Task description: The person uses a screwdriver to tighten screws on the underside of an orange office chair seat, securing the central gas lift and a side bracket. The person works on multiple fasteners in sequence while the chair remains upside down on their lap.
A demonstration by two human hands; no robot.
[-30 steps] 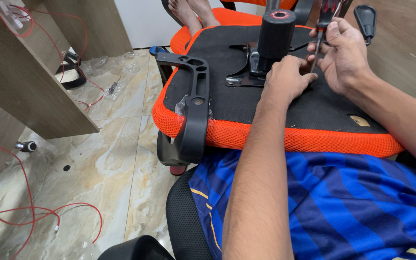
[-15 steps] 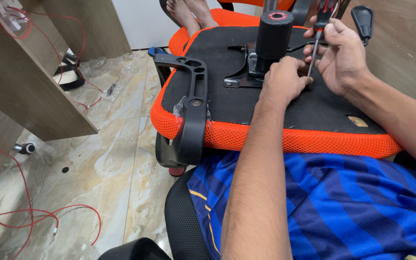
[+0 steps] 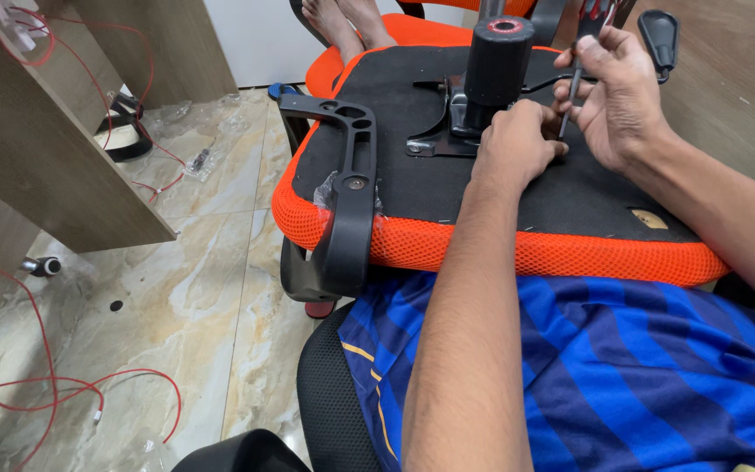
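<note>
My right hand [image 3: 624,103] is closed round the shaft of a screwdriver [image 3: 572,92], grip pinching it near the upper end, with the tip pointing down at the underside of the seat [image 3: 570,188]. My left hand [image 3: 517,144] is curled shut just beside the tip, fingers pressed down at the spot where the tip meets the black seat board; whether it pinches a screw I cannot tell, the fingers hide it.

Position: the metal plate [image 3: 437,140] and the black cylinder [image 3: 497,61] stand just beyond my left grip, touching or nearly touching the knuckles. The screwdriver lies between my two hands, nearly upright, slightly tilted. The armrest [image 3: 351,188] is well apart to the left of both grips.

Risks, as I judge them:
- The tip could slip off its seat and stab my left fingers, since they sit right against it.
- The seat rests across my lap, not on a table; downward push could rock it and throw the tool off line.
- A tilted shaft could chew the screw head.
- A loose screw could drop to the floor [image 3: 159,288] among the red wires [image 3: 45,385].
</note>
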